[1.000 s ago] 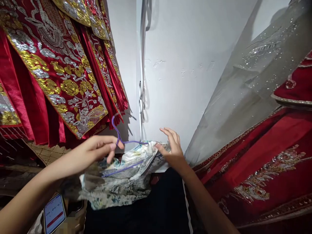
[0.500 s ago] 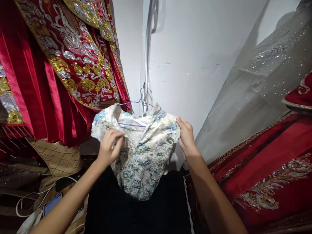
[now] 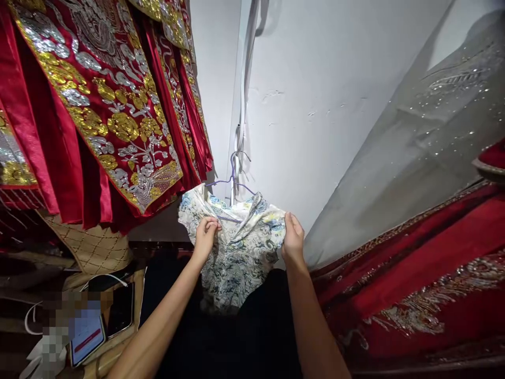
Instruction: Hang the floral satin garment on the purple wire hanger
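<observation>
Floral shirt (image 3: 236,252) on purple hanger (image 3: 231,179), centre, before wall (image 3: 307,152). Left hand (image 3: 205,237) closed, pinching neckline; right hand (image 3: 294,238) closed on right sleeve. Probably light, soft, creases easily; best held at shoulders.

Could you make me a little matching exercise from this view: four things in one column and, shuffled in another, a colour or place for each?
Things:
1. Clothes hanger
2. Left hand
3. Right hand
4. Phone with lit screen

Colours and places:
A. At the outer edge of the floral top
B. In the lower left of the picture
C. Purple
D. By the front neckline of the floral top

Right pairs: 1-C, 2-D, 3-A, 4-B.
</observation>
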`<state>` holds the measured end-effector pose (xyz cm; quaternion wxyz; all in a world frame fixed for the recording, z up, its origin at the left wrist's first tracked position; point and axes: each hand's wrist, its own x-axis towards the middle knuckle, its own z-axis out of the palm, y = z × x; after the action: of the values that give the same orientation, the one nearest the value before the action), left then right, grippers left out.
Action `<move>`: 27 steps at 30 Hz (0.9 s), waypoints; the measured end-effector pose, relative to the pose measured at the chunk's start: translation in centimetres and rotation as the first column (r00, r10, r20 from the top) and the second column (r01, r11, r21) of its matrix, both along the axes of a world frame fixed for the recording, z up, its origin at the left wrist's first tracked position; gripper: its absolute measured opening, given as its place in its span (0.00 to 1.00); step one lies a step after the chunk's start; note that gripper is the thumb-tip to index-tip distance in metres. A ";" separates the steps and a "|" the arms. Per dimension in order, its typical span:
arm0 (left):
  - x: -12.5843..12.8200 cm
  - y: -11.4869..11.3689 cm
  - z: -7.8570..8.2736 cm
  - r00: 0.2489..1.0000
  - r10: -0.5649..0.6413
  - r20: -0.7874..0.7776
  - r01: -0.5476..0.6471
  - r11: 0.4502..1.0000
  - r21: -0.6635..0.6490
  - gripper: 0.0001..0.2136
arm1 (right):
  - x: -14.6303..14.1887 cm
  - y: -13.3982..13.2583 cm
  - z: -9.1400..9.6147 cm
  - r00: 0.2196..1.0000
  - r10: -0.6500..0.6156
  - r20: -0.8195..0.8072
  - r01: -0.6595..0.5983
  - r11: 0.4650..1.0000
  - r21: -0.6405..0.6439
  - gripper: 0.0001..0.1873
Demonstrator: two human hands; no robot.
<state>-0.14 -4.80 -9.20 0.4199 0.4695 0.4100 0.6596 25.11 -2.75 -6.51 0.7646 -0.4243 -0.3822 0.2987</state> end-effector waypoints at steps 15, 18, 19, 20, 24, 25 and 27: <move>-0.4 -2.8 -11.1 0.960 0.279 -0.013 -0.273 0.926 -0.263 0.14 | -13.2 0.3 -7.4 0.773 0.532 0.346 -0.162 0.693 -0.702 0.27; -0.1 -4.5 -12.9 0.966 0.248 -0.073 -0.259 0.928 -0.267 0.12 | -13.6 2.1 -7.6 0.774 0.508 0.378 -0.080 0.671 -0.737 0.24; 0.1 -4.7 -13.2 0.969 0.231 -0.094 -0.247 0.933 -0.262 0.11 | -13.4 2.0 -7.8 0.777 0.499 0.384 -0.066 0.671 -0.739 0.23; 0.2 -4.8 -13.4 0.971 0.212 -0.114 -0.235 0.938 -0.253 0.10 | -13.3 1.6 -8.0 0.782 0.488 0.389 -0.058 0.678 -0.733 0.22; 1.4 -5.0 -13.0 0.969 0.132 -0.208 -0.172 0.967 -0.189 0.11 | -12.9 -2.8 -9.7 0.813 0.430 0.392 -0.070 0.741 -0.668 0.20; 1.7 -5.2 -12.7 0.966 0.108 -0.234 -0.150 0.974 -0.169 0.12 | -12.9 -4.0 -10.2 0.821 0.417 0.390 -0.077 0.758 -0.648 0.19; 2.3 -5.7 -12.1 0.957 0.064 -0.284 -0.104 0.986 -0.128 0.13 | -12.9 -6.1 -11.1 0.836 0.395 0.382 -0.096 0.789 -0.606 0.18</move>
<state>2.17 -10.51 -21.27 0.3617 0.5090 0.5303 0.5735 12.22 -8.84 -17.61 0.4347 -0.6366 -0.5109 0.3806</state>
